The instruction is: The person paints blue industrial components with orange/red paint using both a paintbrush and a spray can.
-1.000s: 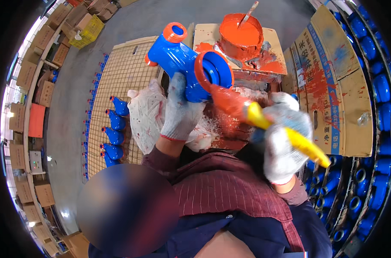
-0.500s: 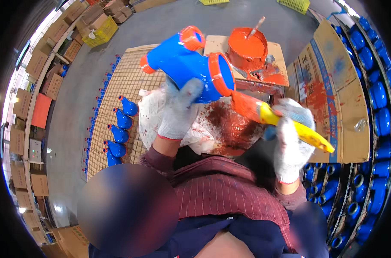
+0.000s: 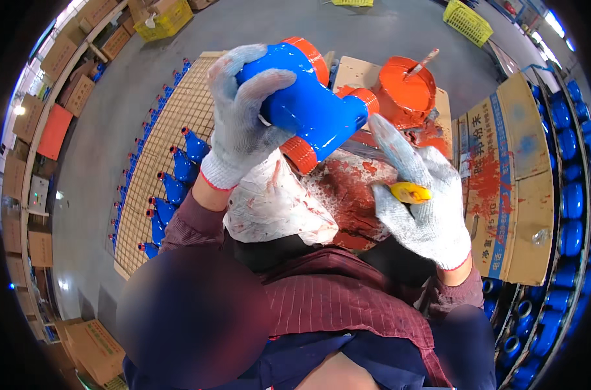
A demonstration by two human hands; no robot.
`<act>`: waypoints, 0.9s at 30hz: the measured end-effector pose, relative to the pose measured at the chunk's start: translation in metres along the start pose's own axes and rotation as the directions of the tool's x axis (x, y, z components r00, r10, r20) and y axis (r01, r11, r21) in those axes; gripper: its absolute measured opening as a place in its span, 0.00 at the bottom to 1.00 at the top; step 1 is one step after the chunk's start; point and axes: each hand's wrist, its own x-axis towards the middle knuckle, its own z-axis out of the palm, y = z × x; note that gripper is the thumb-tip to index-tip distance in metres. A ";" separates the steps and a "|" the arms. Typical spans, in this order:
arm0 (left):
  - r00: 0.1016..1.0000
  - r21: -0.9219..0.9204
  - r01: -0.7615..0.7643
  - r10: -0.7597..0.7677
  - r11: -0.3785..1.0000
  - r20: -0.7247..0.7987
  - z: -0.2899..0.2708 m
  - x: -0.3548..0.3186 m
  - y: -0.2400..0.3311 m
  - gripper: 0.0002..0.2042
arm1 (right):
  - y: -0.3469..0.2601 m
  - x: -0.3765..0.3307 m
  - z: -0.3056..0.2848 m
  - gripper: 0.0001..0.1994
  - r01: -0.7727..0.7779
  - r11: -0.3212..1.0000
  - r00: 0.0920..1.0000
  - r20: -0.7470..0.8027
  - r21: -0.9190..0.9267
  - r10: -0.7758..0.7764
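My left hand (image 3: 240, 117), in a white-grey knitted glove, grips a glossy blue pipe fitting (image 3: 295, 97) with orange-red ends. Its fingers lie over the fitting's left side, and it is held up above the paint-stained work surface (image 3: 360, 195). Close to the fitting's right end is my gloved right hand (image 3: 425, 201), closed round a paintbrush whose yellow handle end (image 3: 410, 192) points toward me. Most of the brush is hidden by the hand, and its bristles cannot be made out for certain. Beyond stands a pot of orange-red paint (image 3: 406, 97) with another brush (image 3: 422, 62) in it.
A paint-spotted white cloth (image 3: 276, 208) lies in front of me. Several blue fittings (image 3: 175, 188) stand on a mesh rack (image 3: 172, 117) at left. A cardboard sheet (image 3: 510, 175) and shelves of blue fittings (image 3: 572, 201) are at right. Yellow crates (image 3: 468, 23) sit farther back.
My left hand has turned the fitting and shifted its grip to the fitting's left side. The paintbrush has swung from lying sideways to pointing its handle end toward me.
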 end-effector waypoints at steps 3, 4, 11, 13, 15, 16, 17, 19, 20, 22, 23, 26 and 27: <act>0.999 -0.027 0.033 -0.033 0.999 0.005 0.002 -0.010 -0.025 0.33 | -0.002 0.037 0.017 0.31 0.099 0.992 0.994 0.062 -0.083 -0.094; 0.998 -0.050 0.054 -0.055 0.997 -0.016 0.003 -0.013 -0.031 0.33 | -0.002 0.048 0.024 0.31 0.130 0.983 0.987 0.110 -0.128 -0.116; 0.557 -0.437 0.768 -0.825 0.468 0.096 0.029 -0.083 -0.089 0.38 | 0.014 0.087 0.056 0.21 -0.011 0.998 0.999 0.041 -0.062 0.013; 0.387 -0.700 0.700 -0.898 0.139 0.209 0.031 -0.105 -0.118 0.37 | 0.024 0.086 0.058 0.15 -0.198 0.977 0.975 -0.084 0.079 0.205; 0.206 -0.748 0.648 -0.913 -0.144 0.353 0.031 -0.136 -0.149 0.37 | 0.033 0.086 0.052 0.11 -0.337 0.933 0.924 -0.144 0.124 0.353; 0.141 -0.716 0.663 -0.903 -0.219 0.407 0.033 -0.162 -0.168 0.37 | 0.042 0.086 0.053 0.10 -0.383 0.917 0.902 -0.167 0.115 0.398; 0.089 -0.668 0.696 -0.892 -0.263 0.444 0.041 -0.184 -0.187 0.37 | 0.049 0.085 0.049 0.11 -0.391 0.919 0.904 -0.167 0.055 0.394; -0.119 -0.437 0.850 -0.915 -0.295 0.386 0.058 -0.217 -0.225 0.36 | 0.054 0.086 0.049 0.12 -0.404 0.915 0.902 -0.160 0.006 0.400; -0.104 -0.432 0.849 -0.897 -0.305 0.429 0.074 -0.235 -0.238 0.35 | 0.058 0.080 0.042 0.13 -0.415 0.908 0.904 -0.135 -0.050 0.406; -0.186 -0.143 0.964 -0.952 -0.224 0.242 0.099 -0.240 -0.247 0.20 | 0.080 0.064 0.028 0.16 -0.228 0.935 0.974 -0.049 -0.272 0.223; -0.103 -0.179 0.968 -0.930 -0.175 0.352 0.065 -0.339 -0.299 0.20 | 0.076 0.068 0.029 0.19 -0.177 0.923 0.983 -0.011 -0.342 0.184; 0.000 -0.290 0.950 -0.927 -0.117 0.376 0.126 -0.286 -0.270 0.07 | 0.099 0.050 0.015 0.16 -0.200 0.966 0.979 0.006 -0.162 0.204; -0.289 -0.200 0.864 -0.781 -0.462 0.553 0.097 -0.356 -0.335 0.11 | 0.094 0.051 0.010 0.14 -0.160 0.969 0.987 -0.031 -0.190 0.157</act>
